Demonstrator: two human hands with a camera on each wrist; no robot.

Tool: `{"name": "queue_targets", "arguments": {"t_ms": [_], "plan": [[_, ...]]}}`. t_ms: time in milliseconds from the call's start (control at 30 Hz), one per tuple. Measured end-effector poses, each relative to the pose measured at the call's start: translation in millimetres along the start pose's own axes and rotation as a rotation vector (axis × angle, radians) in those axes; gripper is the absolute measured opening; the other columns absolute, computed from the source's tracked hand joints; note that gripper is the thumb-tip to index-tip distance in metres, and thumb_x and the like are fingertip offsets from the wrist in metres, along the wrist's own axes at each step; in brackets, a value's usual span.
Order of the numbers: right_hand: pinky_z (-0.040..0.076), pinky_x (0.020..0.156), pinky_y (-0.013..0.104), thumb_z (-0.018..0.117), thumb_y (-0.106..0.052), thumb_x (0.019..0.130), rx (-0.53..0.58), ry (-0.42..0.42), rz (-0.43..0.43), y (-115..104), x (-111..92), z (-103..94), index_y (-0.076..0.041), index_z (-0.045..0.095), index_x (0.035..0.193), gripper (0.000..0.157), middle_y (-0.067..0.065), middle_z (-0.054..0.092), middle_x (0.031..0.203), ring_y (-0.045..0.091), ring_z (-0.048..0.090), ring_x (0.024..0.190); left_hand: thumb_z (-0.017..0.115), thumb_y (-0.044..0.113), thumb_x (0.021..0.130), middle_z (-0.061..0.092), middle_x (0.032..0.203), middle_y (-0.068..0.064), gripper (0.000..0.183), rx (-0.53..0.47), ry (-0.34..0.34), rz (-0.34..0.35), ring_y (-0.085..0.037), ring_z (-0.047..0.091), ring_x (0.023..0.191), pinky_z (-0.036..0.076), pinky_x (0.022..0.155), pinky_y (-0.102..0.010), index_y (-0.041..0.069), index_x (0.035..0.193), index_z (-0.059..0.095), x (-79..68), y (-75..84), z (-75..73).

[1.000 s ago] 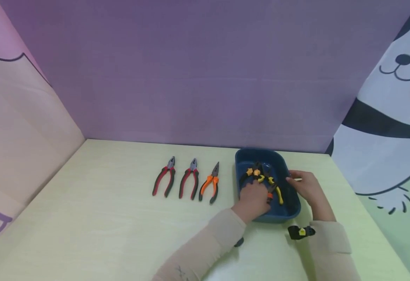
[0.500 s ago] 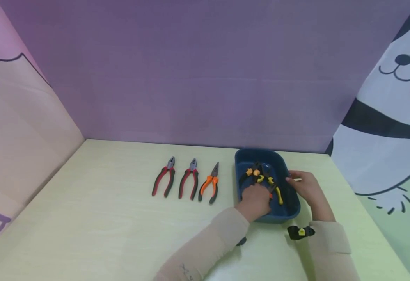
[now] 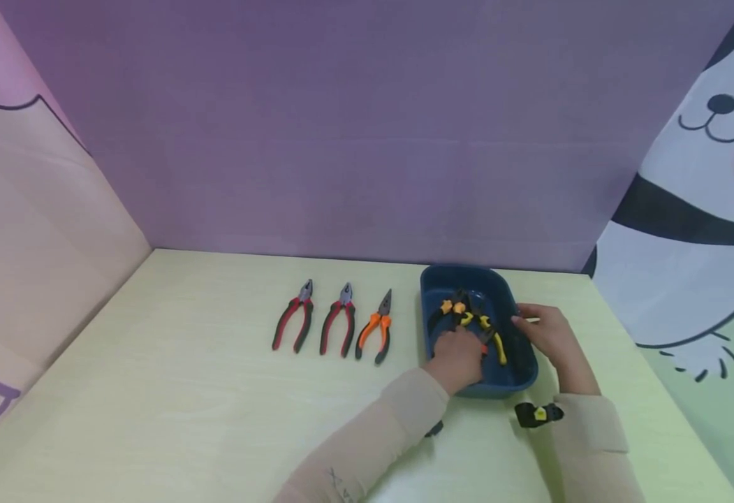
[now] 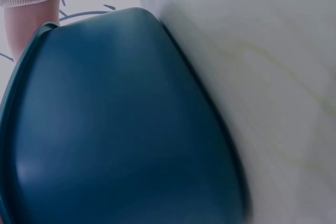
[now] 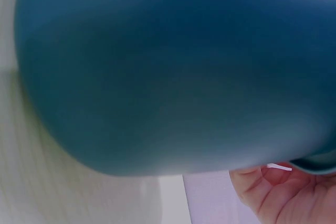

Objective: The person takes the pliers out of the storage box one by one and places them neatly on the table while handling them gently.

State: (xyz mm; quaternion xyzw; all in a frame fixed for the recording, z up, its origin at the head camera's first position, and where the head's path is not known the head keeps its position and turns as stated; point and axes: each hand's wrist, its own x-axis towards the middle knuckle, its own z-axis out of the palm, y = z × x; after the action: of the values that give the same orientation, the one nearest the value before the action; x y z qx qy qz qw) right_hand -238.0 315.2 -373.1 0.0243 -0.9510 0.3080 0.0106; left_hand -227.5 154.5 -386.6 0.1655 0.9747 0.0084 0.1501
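Note:
A dark blue plastic bin stands at the right of the table with several pliers inside, among them yellow-handled pliers and a pair with black and light-orange handles. My left hand reaches down into the bin's near part. Its fingertips are hidden, and an orange-handled tool shows just beside it. My right hand holds the bin's right rim between thumb and fingers. In the wrist views the bin's outer wall fills most of the picture; the right hand appears at the rim.
Left of the bin, three pliers lie in a row, tips pointing away: red-and-black pliers, more red-and-black pliers and orange long-nose pliers. A purple backdrop rises behind the table, with printed panels at both sides.
My left hand has shifted very slightly inside the bin and covers more of the orange-handled tool. The right hand, the bin and the three pliers outside have stayed put.

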Motion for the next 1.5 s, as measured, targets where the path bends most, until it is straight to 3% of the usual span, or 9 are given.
{"name": "queue_targets", "arguments": {"t_ms": [333,667,1100,1500], "plan": [[0.051,0.078,0.051,0.056,-0.008,0.092,0.002,0.039,-0.055,4.0,1.9,-0.1,0.018,0.054,0.116,0.036,0.036,0.059,0.108,0.049,0.06,0.096,0.077,0.048,0.073,0.061,0.105,0.004,0.046,-0.018,0.017,0.018,-0.009,0.058,0.092,0.047,0.076,-0.026,0.023,0.109,0.066,2.6,-0.2,0.2],[0.051,0.078,0.051,0.056,-0.007,0.092,0.008,0.04,-0.054,1.2,0.7,-1.2,0.018,0.054,0.115,0.035,0.036,0.059,0.107,0.049,0.06,0.095,0.077,0.056,0.068,0.064,0.098,0.011,0.047,-0.011,0.103,0.069,-0.007,0.058,0.09,0.049,0.07,-0.025,0.025,0.102,0.068,0.9,-3.7,4.0],[0.05,0.078,0.051,0.057,-0.008,0.092,0.003,0.044,-0.057,1.8,0.4,-1.4,0.017,0.055,0.115,0.034,0.035,0.06,0.107,0.049,0.06,0.096,0.074,0.061,0.068,0.061,0.089,0.007,0.052,-0.031,0.184,0.131,-0.008,0.057,0.079,0.047,0.064,-0.025,0.02,0.099,0.064,-4.1,-7.0,0.9],[0.05,0.079,0.052,0.055,-0.007,0.092,0.015,0.032,-0.038,1.0,-0.6,0.0,0.017,0.054,0.117,0.035,0.035,0.059,0.109,0.049,0.059,0.097,0.073,0.064,0.067,0.061,0.09,0.006,0.051,0.005,0.216,0.124,-0.008,0.058,0.077,0.047,0.06,-0.025,0.022,0.094,0.064,-7.3,-7.2,-1.9]]}}
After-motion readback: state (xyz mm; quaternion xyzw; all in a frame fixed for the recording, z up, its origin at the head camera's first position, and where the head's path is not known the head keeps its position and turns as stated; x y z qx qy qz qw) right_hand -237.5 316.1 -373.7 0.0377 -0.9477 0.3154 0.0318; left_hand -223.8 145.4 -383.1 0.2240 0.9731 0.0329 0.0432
